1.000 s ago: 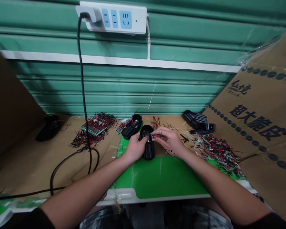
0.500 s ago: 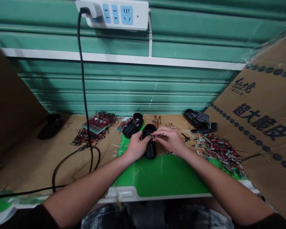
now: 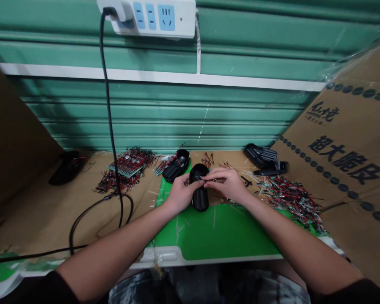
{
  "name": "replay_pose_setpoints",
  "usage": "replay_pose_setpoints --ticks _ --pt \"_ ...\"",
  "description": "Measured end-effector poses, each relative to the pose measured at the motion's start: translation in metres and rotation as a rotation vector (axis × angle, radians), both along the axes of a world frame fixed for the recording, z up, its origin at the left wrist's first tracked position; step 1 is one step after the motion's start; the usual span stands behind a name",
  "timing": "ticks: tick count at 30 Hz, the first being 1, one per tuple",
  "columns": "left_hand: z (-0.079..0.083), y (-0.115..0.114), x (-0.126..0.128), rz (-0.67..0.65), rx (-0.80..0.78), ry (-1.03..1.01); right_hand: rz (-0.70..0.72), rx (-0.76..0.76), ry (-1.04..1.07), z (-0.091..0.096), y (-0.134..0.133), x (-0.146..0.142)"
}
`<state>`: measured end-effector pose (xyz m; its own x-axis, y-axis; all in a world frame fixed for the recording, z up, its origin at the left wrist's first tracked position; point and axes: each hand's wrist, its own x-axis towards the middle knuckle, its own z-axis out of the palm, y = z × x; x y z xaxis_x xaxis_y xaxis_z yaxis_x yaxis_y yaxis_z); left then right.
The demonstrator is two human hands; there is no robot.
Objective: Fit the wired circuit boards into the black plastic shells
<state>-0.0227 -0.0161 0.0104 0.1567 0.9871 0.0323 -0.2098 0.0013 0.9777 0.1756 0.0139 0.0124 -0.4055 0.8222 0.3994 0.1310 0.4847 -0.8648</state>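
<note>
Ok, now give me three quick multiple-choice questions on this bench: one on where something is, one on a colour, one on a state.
1. Where is the white power strip?
A) On the mat B) On the green shutter C) In the left hand

2. What colour is the mat below the black case in the left hand?
A) Blue B) Green C) White

3. What state is the black cable in?
A) Plugged in B) Unplugged C) Cut

1 B: it is fixed high on the shutter.
2 B: green shows around the hands.
3 A: its plug sits in the strip.
</note>
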Motion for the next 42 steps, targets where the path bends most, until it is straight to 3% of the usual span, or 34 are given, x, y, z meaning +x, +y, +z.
replay_pose_setpoints --ticks 6,16,25,38,40,42 --pt "0.0 0.001 0.0 0.005 0.001 -0.021 0.004 -0.059 0.012 0.0 -0.002 -0.001" --pt "0.005 0.0 0.002 0.073 -0.002 -0.033 -0.009 -0.439 0.134 -0.002 -0.007 -0.01" --pt "0.007 -0.001 0.003 0.045 0.002 -0.034 0.001 -0.523 0.098 -0.001 -0.009 -0.014" --pt "0.003 -0.001 0.003 0.011 -0.033 -0.037 -0.011 -0.466 0.057 -0.007 -0.008 -0.013" --pt "0.0 0.001 0.003 0.043 -0.049 -0.051 -0.017 -0.395 0.012 -0.007 -0.008 -0.011" --pt "-0.005 0.005 0.004 0.119 -0.076 -0.07 -0.065 -0.203 -0.073 -0.003 -0.009 -0.007"
